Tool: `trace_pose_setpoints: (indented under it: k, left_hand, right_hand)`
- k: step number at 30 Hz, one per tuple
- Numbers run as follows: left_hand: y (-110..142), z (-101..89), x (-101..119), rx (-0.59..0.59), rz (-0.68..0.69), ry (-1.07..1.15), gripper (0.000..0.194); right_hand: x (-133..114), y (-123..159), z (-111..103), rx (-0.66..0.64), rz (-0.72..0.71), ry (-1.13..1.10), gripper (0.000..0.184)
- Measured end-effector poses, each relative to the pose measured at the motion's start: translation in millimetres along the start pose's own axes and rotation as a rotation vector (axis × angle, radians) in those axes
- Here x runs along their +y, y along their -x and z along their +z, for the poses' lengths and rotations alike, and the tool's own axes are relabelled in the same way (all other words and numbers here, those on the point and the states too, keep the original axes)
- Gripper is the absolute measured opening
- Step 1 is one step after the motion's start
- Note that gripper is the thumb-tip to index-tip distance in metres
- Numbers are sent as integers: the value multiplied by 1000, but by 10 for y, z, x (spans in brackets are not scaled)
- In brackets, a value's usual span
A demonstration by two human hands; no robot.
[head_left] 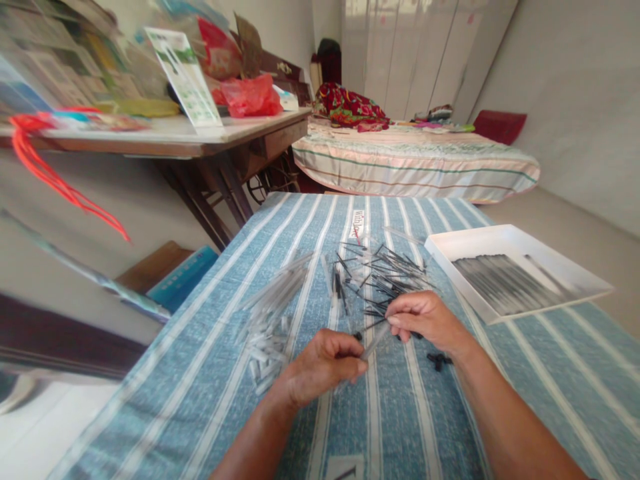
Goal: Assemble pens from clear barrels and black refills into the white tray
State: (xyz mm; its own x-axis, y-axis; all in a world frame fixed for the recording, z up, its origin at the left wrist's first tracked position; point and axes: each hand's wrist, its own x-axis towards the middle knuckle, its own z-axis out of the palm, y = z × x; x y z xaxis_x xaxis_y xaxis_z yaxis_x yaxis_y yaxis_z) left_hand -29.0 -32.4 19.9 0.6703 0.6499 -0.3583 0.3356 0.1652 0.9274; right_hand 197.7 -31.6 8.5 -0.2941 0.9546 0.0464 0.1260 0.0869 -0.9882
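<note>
A slim translucent plastic tube [376, 341] slants between my hands over the striped cloth. My left hand [323, 367] is closed on its lower end, thumb against fingers. At the upper end, the fingertips of my right hand [425, 319] pinch together by the tube; whether they also grip a thin black stick is too blurred to tell. Just beyond lie loose thin black sticks [397, 270]. Left of them is a pile of long translucent tubes [280, 287], with short translucent pieces [263, 357] nearer me. Small black pieces [439, 361] rest beside my right wrist.
A shallow white box [560, 301] at the right holds a row of dark-filled slim tubes [505, 283]. Blue-and-white striped cloth [200, 400] covers the table. A wooden desk [240, 137] with bags stands at the left, and a bed [415, 163] lies beyond.
</note>
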Motion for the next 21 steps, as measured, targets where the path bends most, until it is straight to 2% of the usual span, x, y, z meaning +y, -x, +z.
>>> trace_pose_setpoints:
  k: [9,16,21]
  left_hand:
    - [10,-32,33,24,-22,42,16]
    - [9,-25,13,49,-27,41,13]
    - [21,-41,-9,0,-27,164,14]
  right_hand:
    - [93,-22,23,-37,58,-165,23]
    - [62,-34,11,-76,83,-3,22]
    - [63,-13,7,-103,69,-104,23]
